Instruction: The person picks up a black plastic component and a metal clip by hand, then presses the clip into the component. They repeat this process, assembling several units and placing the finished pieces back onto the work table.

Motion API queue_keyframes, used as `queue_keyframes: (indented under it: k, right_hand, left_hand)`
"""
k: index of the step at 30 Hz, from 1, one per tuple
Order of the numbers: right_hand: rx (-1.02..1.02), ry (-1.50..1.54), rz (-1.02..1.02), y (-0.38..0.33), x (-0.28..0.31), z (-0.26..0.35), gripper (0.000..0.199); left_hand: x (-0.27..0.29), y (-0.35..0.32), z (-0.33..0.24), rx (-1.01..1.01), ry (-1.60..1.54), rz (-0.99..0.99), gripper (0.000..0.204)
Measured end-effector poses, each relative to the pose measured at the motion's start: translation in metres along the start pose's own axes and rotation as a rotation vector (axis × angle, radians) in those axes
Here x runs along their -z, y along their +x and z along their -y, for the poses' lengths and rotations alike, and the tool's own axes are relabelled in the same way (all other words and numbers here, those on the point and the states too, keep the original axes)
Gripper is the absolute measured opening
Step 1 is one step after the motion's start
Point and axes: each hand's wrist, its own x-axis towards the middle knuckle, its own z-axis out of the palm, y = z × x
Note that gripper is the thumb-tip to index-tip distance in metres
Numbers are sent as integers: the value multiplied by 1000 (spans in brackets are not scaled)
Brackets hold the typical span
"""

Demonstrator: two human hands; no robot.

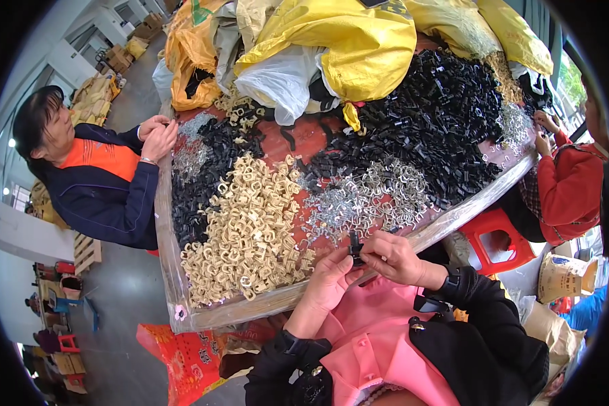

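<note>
Over the table's near edge, both my hands meet at a small black plastic part [355, 247]. My left hand [329, 280] pinches it from the left between thumb and fingers. From the right, the closed fingertips of my right hand [399, 260] press against the same part; whether they also hold a smaller piece is hidden. Just beyond lie loose U-shaped metal clips [406, 191] and small silvery bits [338, 208]. A heap of beige plastic clips [245, 227] is left of my hands. Farther off spreads a large heap of black plastic parts [419, 111].
A raised wooden rim [446, 227] edges the red tabletop. Yellow sacks [358, 40] and an orange bag [189, 61] crowd the far side. One person [101, 172] works at the left, another [568, 183] at the right. A red stool [494, 240] stands right of me.
</note>
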Motion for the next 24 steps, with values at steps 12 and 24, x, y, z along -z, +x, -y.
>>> queue_keyframes:
  k: [12, 24]
  right_hand:
    - [-93, 72, 133, 1, 0, -17, 9]
    - [-629, 945, 169, -10, -17, -51, 22]
  left_hand:
    - [10, 7, -2, 93, 170, -97, 27]
    - [16, 14, -5, 154, 128, -75, 24]
